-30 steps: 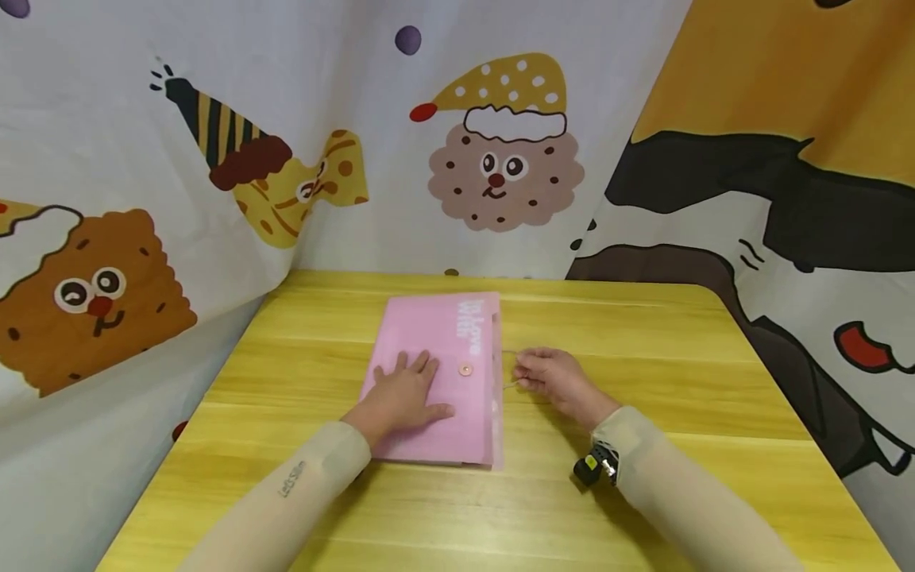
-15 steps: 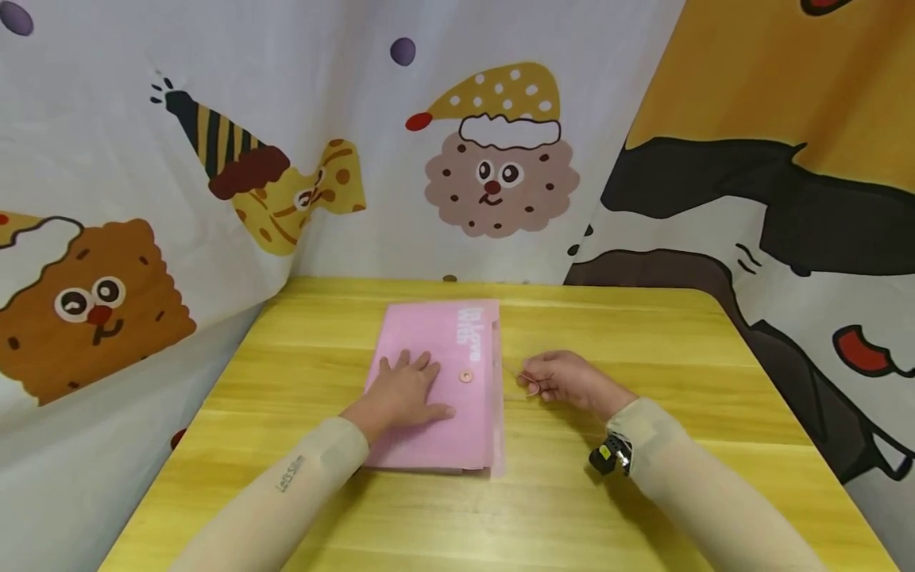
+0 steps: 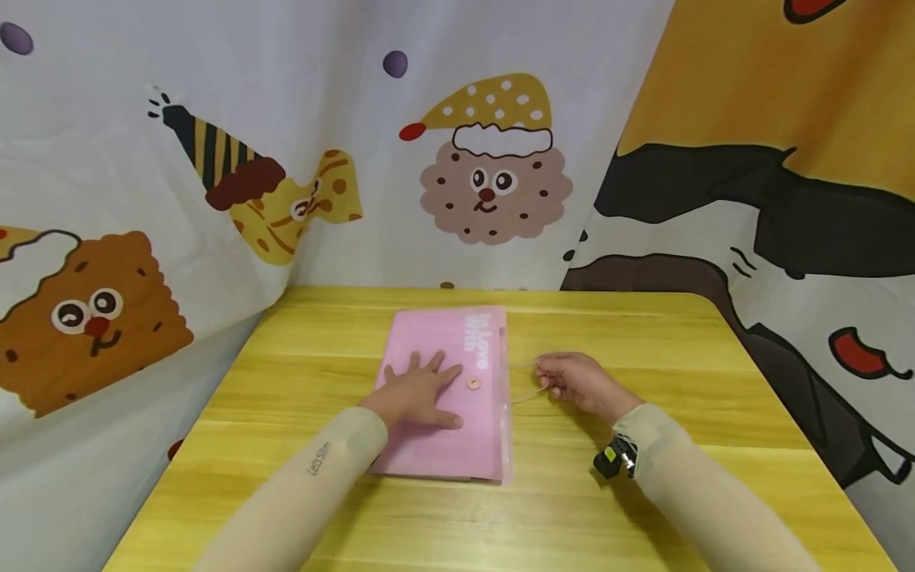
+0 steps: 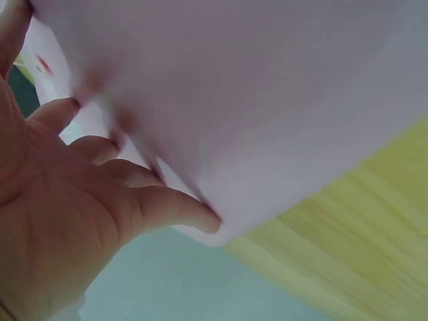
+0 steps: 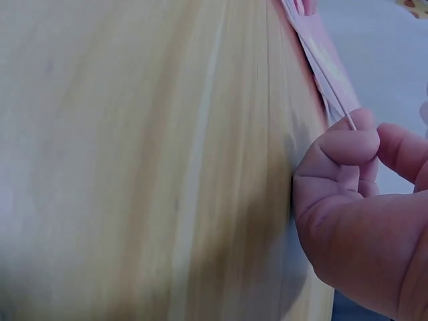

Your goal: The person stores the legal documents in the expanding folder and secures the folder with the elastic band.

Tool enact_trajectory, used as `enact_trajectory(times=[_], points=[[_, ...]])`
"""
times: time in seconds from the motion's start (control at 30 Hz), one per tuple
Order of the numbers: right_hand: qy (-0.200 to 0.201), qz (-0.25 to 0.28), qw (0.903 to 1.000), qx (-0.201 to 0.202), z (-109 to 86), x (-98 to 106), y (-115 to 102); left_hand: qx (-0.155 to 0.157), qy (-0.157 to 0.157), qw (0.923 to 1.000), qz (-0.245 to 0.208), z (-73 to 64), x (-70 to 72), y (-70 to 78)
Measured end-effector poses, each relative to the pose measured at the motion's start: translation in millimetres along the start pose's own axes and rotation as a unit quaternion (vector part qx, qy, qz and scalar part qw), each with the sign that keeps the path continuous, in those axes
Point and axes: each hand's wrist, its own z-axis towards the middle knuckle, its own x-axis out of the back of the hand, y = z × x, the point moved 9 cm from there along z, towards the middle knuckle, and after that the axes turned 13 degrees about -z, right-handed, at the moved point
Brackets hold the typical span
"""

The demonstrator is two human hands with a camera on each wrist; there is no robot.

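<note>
A pink file folder (image 3: 475,433) with white lettering and a small round button (image 3: 473,383) lies on the table. My left hand (image 3: 415,393) rests on its cover with fingers spread. The left wrist view has the left hand (image 4: 80,187) with its fingers against the folder (image 4: 267,100). To the right of the folder, my right hand (image 3: 582,381) pinches a thin pale cord (image 3: 527,396), which runs back to the folder's right edge. Close up in the right wrist view, the cord (image 5: 334,93) stretches straight from the curled fingers of the right hand (image 5: 361,221).
Beneath everything is a yellow wood-grain table (image 3: 643,334). A curtain (image 3: 343,262) printed with cartoon biscuits hangs behind its far edge. A small black camera (image 3: 611,459) is strapped at the right wrist.
My right hand has drawn farther right from the folder, with the cord still pinched. The folder has shifted slightly right under the left hand, which stays spread on it. The head view has tilted a little.
</note>
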Motion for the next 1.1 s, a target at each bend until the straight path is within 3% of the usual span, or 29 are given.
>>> enact_trajectory(times=[0.2,0.57,0.8,1.0,1.1], points=[[0.016,-0.007,0.9998,-0.004,-3.9,12.8,1.6,0.027,-0.008,0.9995,-0.011,2.2,0.5,1.5],[0.032,-0.003,0.9995,0.006,-3.0,21.2,1.1,0.024,-0.003,0.9996,-0.018,4.8,0.8,1.3],[-0.016,-0.006,0.9996,0.023,-3.1,-1.0,-11.3,0.026,0.003,0.9995,-0.016,5.3,2.6,-0.7],[0.012,0.009,0.9998,0.013,-4.7,10.7,-11.9,0.025,0.003,0.9994,-0.023,4.3,3.2,-0.6],[-0.005,0.032,0.9994,-0.007,-4.6,12.2,-6.7,0.023,0.001,0.9994,-0.025,4.1,2.5,0.2]])
